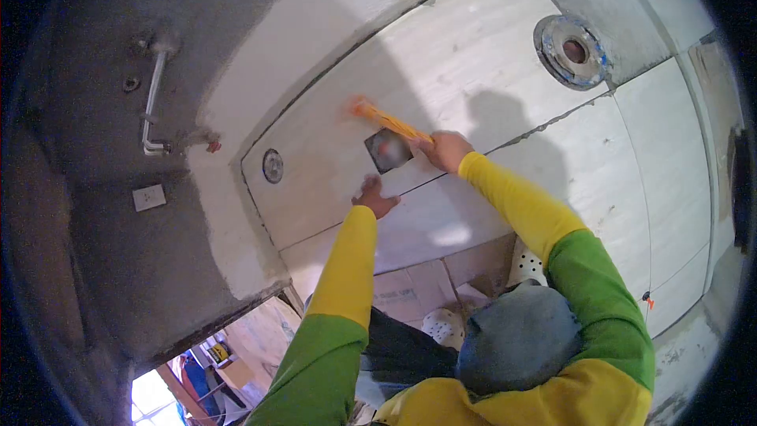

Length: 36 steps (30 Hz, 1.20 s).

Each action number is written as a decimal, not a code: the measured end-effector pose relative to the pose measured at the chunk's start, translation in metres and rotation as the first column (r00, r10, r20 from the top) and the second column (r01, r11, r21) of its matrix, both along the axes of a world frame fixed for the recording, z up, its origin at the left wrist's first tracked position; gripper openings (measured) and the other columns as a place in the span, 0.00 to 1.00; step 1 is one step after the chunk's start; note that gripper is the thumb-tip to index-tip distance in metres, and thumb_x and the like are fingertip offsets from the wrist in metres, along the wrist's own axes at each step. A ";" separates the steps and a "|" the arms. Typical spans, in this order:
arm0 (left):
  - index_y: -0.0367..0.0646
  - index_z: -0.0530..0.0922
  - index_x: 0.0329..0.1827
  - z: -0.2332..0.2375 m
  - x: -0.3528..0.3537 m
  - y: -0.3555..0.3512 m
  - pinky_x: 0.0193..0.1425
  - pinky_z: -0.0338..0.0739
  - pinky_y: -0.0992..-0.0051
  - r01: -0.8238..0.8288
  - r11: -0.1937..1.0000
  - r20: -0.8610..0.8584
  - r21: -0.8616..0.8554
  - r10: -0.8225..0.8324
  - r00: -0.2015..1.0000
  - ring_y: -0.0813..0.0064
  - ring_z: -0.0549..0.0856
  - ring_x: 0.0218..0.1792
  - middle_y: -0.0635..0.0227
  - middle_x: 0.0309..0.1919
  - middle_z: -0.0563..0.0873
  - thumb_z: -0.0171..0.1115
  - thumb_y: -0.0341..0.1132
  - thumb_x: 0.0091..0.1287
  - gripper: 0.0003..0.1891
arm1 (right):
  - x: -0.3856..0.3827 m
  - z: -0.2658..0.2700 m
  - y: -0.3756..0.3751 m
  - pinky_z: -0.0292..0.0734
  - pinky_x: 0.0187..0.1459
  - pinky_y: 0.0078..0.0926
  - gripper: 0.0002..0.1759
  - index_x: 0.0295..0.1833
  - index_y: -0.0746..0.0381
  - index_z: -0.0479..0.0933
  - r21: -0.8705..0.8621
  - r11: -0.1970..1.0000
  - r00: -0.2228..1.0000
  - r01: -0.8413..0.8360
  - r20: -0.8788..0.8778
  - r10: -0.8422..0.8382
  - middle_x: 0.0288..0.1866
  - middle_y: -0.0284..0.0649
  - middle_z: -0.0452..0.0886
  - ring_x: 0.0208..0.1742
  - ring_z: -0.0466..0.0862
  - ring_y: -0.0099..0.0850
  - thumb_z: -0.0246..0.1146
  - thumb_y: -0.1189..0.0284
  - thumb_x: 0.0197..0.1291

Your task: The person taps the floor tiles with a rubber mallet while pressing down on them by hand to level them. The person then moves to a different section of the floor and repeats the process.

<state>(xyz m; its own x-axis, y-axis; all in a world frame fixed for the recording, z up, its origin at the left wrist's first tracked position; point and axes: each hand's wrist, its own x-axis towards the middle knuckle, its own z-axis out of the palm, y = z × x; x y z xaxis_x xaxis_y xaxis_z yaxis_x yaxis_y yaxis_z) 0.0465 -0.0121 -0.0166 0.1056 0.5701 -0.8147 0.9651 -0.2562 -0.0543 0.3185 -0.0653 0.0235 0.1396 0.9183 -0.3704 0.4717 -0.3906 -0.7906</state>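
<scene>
My right hand (448, 151) is wrapped round the handle of an orange tool (394, 124). The tool's far end is blurred over a large pale floor tile (315, 122). Just below the tool is a dark square opening (387, 151) in the tile, with a blurred reddish spot in it. My left hand (376, 196) rests on or just above the tile below the square, fingers apart, holding nothing.
A round metal flange (573, 52) is at the upper right and a small round drain (273, 166) at the left. A bent pipe (154, 99) and white outlet (149, 197) are on the grey wall. White perforated shoes (444, 326) stand below the tile.
</scene>
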 end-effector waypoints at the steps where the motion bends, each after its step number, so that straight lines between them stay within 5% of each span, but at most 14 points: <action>1: 0.47 0.41 0.82 -0.001 0.000 0.002 0.78 0.42 0.38 -0.006 1.000 0.005 0.003 0.006 1.000 0.60 0.40 0.82 0.61 0.83 0.39 0.62 0.64 0.61 0.56 | 0.001 0.008 0.009 0.77 0.43 0.49 0.34 0.33 0.66 0.80 0.050 0.998 1.000 -0.024 0.016 0.023 0.31 0.57 0.81 0.38 0.82 0.57 0.52 0.43 0.69; 3: 0.47 0.41 0.82 -0.006 -0.005 0.000 0.78 0.42 0.38 0.001 1.000 0.007 0.010 -0.001 1.000 0.61 0.40 0.82 0.61 0.83 0.39 0.62 0.64 0.60 0.56 | 0.000 0.033 0.011 0.77 0.45 0.51 0.35 0.33 0.66 0.80 0.160 0.987 0.997 0.012 -0.078 0.000 0.32 0.58 0.82 0.40 0.82 0.58 0.50 0.43 0.70; 6: 0.46 0.42 0.82 -0.006 0.000 0.003 0.78 0.42 0.38 -0.018 1.000 0.036 0.024 0.018 0.999 0.61 0.41 0.82 0.61 0.83 0.40 0.63 0.65 0.60 0.56 | -0.001 0.023 0.015 0.76 0.49 0.53 0.34 0.40 0.63 0.83 0.256 0.963 0.996 0.085 0.018 -0.093 0.36 0.57 0.84 0.43 0.83 0.58 0.48 0.42 0.70; 9: 0.46 0.42 0.82 -0.001 0.001 0.000 0.78 0.42 0.38 -0.023 0.999 0.024 0.022 0.022 0.999 0.60 0.42 0.82 0.60 0.83 0.41 0.62 0.66 0.59 0.57 | 0.022 -0.028 0.050 0.76 0.45 0.51 0.39 0.35 0.67 0.80 -0.003 0.997 0.996 0.078 -0.042 -0.078 0.33 0.58 0.82 0.40 0.82 0.59 0.45 0.39 0.70; 13: 0.45 0.41 0.82 0.000 -0.002 0.000 0.78 0.42 0.39 -0.044 0.999 0.042 0.018 0.043 0.998 0.58 0.41 0.82 0.58 0.82 0.41 0.62 0.67 0.59 0.58 | 0.027 0.046 0.037 0.76 0.46 0.52 0.38 0.37 0.67 0.80 0.206 0.958 0.969 0.201 -0.186 -0.163 0.36 0.58 0.83 0.40 0.82 0.59 0.45 0.40 0.70; 16: 0.45 0.41 0.82 -0.005 -0.006 0.005 0.78 0.42 0.39 -0.013 1.000 0.040 -0.015 0.013 0.999 0.57 0.41 0.82 0.57 0.82 0.41 0.61 0.68 0.59 0.58 | 0.034 0.021 0.029 0.76 0.46 0.51 0.38 0.40 0.67 0.79 0.274 0.939 0.977 0.208 -0.019 -0.211 0.36 0.58 0.82 0.41 0.82 0.59 0.46 0.40 0.70; 18: 0.44 0.41 0.82 -0.014 -0.014 0.004 0.78 0.40 0.39 -0.012 1.000 0.060 -0.015 0.013 0.998 0.57 0.41 0.82 0.56 0.82 0.40 0.61 0.68 0.59 0.58 | 0.047 0.006 0.034 0.76 0.46 0.51 0.35 0.44 0.65 0.78 0.208 0.942 0.964 0.262 -0.007 -0.267 0.37 0.57 0.82 0.40 0.81 0.60 0.47 0.41 0.70; 20: 0.43 0.41 0.82 -0.018 -0.015 0.007 0.78 0.39 0.39 -0.007 1.000 0.075 -0.006 0.007 0.997 0.57 0.41 0.82 0.56 0.82 0.40 0.61 0.67 0.59 0.58 | 0.060 0.019 0.043 0.77 0.45 0.53 0.34 0.49 0.60 0.78 0.128 0.981 0.989 0.147 -0.029 -0.145 0.36 0.55 0.84 0.40 0.84 0.56 0.45 0.40 0.70; 23: 0.41 0.41 0.82 -0.021 -0.019 0.005 0.79 0.38 0.41 -0.031 0.999 0.115 -0.014 0.032 0.993 0.58 0.40 0.82 0.55 0.82 0.40 0.62 0.66 0.60 0.58 | 0.050 0.046 0.019 0.77 0.47 0.53 0.34 0.48 0.61 0.79 0.170 0.958 0.973 0.232 -0.059 -0.225 0.38 0.56 0.84 0.42 0.84 0.56 0.44 0.40 0.70; 27: 0.41 0.41 0.82 -0.030 -0.026 0.009 0.80 0.38 0.44 -0.013 1.000 0.107 -0.003 0.013 0.994 0.60 0.38 0.82 0.57 0.82 0.39 0.63 0.65 0.60 0.58 | 0.058 0.013 0.003 0.77 0.47 0.52 0.34 0.47 0.62 0.79 0.263 0.900 0.936 0.346 -0.038 -0.349 0.38 0.57 0.84 0.42 0.84 0.56 0.45 0.40 0.70; 30: 0.43 0.41 0.82 -0.033 -0.023 0.009 0.80 0.38 0.44 -0.015 1.000 0.098 0.003 0.014 0.995 0.62 0.38 0.82 0.58 0.82 0.37 0.63 0.65 0.60 0.57 | 0.075 0.021 0.006 0.77 0.47 0.51 0.33 0.43 0.63 0.78 0.068 0.927 0.922 0.368 -0.153 -0.355 0.38 0.57 0.84 0.42 0.84 0.57 0.47 0.41 0.69; 36: 0.43 0.40 0.82 -0.030 -0.028 0.008 0.80 0.38 0.44 -0.056 0.998 0.086 -0.002 0.056 0.995 0.64 0.37 0.82 0.60 0.83 0.36 0.64 0.65 0.59 0.59 | 0.076 -0.008 -0.011 0.77 0.48 0.51 0.34 0.40 0.66 0.78 0.332 0.820 0.876 0.466 -0.041 -0.481 0.37 0.60 0.83 0.43 0.83 0.58 0.48 0.43 0.70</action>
